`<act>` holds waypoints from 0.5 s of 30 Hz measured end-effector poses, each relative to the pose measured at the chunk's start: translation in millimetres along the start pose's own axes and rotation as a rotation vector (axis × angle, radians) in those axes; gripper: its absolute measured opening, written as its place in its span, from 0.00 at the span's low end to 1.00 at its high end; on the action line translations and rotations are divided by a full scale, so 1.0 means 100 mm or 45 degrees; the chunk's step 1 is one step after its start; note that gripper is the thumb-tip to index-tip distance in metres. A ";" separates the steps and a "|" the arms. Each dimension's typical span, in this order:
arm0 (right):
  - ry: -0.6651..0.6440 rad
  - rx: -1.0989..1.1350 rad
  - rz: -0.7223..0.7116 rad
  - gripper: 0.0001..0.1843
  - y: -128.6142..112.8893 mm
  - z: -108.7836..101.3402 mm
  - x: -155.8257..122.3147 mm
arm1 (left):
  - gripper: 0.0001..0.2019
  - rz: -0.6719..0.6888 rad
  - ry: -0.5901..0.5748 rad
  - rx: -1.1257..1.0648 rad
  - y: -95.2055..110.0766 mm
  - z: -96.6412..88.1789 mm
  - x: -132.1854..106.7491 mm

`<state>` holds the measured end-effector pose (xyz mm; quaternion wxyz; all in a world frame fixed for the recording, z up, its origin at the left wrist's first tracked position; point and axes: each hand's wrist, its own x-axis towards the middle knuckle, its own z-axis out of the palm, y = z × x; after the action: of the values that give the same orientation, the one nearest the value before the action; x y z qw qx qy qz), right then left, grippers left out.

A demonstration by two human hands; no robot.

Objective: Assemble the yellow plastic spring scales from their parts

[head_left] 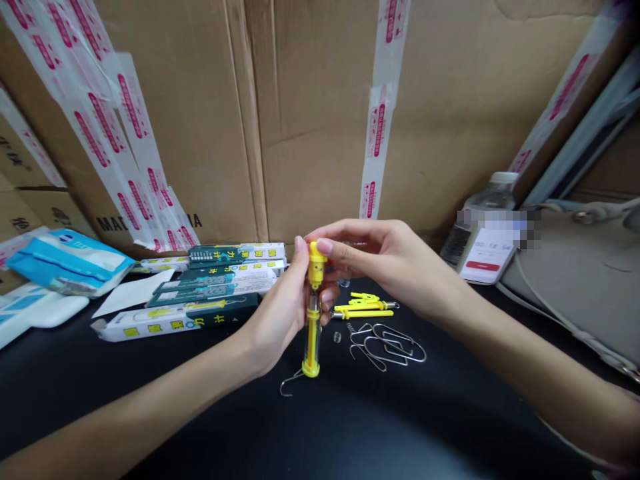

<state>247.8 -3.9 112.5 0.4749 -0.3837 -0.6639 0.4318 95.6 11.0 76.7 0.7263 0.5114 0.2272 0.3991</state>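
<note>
A clear plastic tube with a yellow core (313, 327), a yellow cap (317, 257) and a wire hook (290, 383) at its foot is held upright just right of the stacked green-and-white cardboard boxes (200, 293). Its body is gripped by the left hand (280, 313), and the cap is pinched by the right hand (380, 257). The boxes are closed, so their contents cannot be seen.

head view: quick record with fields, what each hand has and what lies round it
left hand: gripped round the clear plastic tube with yellow core, held upright
right hand: fingertips pinch the tube's yellow cap
tube base: down at the black tabletop, thin wire hook sticking out
right of tube: loose yellow plastic rods, bent steel wire hooks
left of tube: green-and-white cardboard boxes
behind: taped brown cardboard wall
</note>
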 end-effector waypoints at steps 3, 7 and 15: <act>0.002 0.004 -0.020 0.17 -0.02 0.00 -0.01 | 0.25 0.021 -0.033 0.031 0.00 0.00 0.00; 0.001 -0.034 -0.059 0.18 -0.02 -0.01 -0.02 | 0.24 0.051 0.013 0.057 0.00 0.02 -0.01; 0.073 -0.038 -0.039 0.14 -0.03 0.02 -0.03 | 0.22 0.045 0.072 0.029 -0.01 0.03 -0.01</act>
<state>246.7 -7.6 114.1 0.4944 -0.3927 -0.6622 0.4035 97.9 8.2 76.9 0.7065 0.5123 0.2431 0.4234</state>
